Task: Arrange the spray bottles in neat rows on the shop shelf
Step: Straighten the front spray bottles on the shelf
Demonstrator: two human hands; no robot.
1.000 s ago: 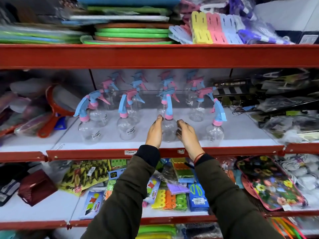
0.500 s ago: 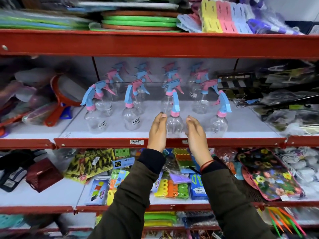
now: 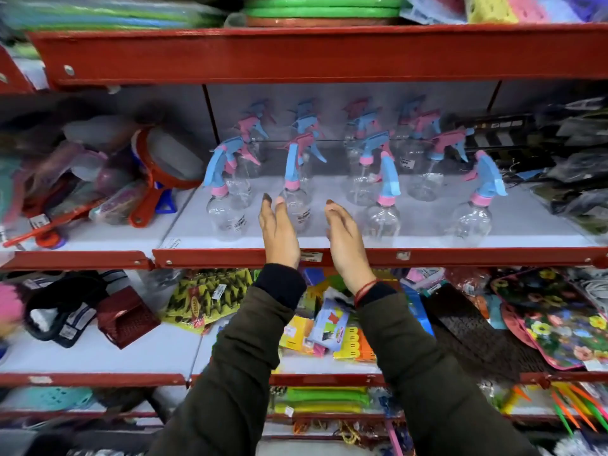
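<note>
Fingers of left hand [image 3: 279, 232] and right hand [image 3: 345, 240] straight, empty, flanking one front spray bottle [image 3: 296, 205]; four front-row bottles on shelf [image 3: 427, 256].

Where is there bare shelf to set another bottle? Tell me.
Bare white shelf lies in front between the two right-hand front bottles, and right of the last. The back rows are crowded.

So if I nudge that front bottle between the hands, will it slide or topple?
The bottle looks clear and empty, so probably very light and easy to shove too far. Its tall blue sprayer sits above a rounded body, so it may tip if pushed high. Nudge low with the left hand.
</note>
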